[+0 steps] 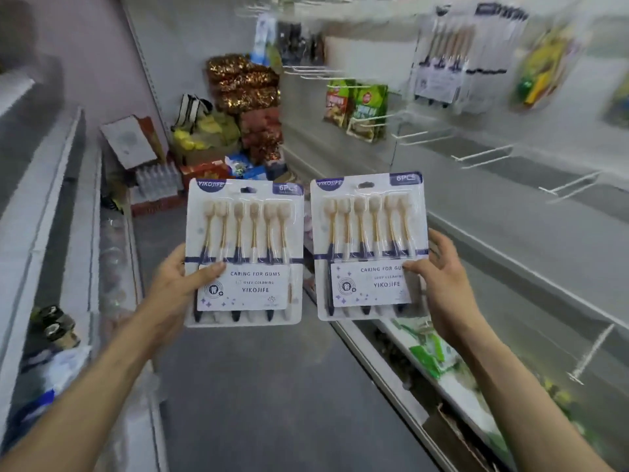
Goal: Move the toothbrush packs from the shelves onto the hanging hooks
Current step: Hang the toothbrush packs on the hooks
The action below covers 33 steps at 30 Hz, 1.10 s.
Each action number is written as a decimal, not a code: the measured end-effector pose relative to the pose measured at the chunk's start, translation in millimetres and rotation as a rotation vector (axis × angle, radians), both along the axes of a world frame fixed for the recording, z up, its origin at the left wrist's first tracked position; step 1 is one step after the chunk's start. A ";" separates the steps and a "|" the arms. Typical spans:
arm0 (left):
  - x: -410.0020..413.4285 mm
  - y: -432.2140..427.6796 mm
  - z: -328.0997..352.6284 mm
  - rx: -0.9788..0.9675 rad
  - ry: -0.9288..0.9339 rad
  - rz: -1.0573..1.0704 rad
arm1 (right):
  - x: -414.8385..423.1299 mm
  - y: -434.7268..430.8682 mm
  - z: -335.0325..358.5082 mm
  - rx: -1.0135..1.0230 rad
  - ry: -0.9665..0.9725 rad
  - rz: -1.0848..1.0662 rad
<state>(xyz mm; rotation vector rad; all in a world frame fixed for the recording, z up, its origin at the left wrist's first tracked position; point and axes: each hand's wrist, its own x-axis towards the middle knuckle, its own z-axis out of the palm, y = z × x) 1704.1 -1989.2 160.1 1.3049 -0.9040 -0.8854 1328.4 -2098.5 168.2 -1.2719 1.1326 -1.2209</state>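
I hold two white blister packs of toothbrushes upright in front of me over the aisle floor. My left hand (pixel 177 284) grips the left toothbrush pack (pixel 244 233) at its lower left edge, thumb on the front. My right hand (pixel 442 281) grips the right toothbrush pack (pixel 369 229) at its lower right edge, thumb on the label. Each pack has a hang hole at the top. More toothbrush packs (pixel 442 59) hang on the wall at the upper right. Bare white hanging hooks (pixel 483 155) stick out of the right panel below them.
Green snack bags (pixel 357 110) hang on hooks at the far right. Boxes, bottles and bagged goods (pixel 218 141) are piled at the aisle's end. Low shelves run along both sides, with green packets (pixel 425 356) on the lower right one and jars (pixel 56 323) on the left.
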 end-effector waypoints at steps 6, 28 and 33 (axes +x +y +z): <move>27.6 -144.3 12.9 -0.079 0.032 -0.199 | 10.5 -78.7 22.4 -0.110 -0.010 -0.184; 55.7 -547.5 93.3 -0.246 0.044 -0.600 | 76.2 -300.1 108.2 -0.305 -0.029 -0.615; 78.3 -629.9 117.1 -0.287 0.019 -0.699 | 110.5 -353.2 136.4 -0.419 0.008 -0.729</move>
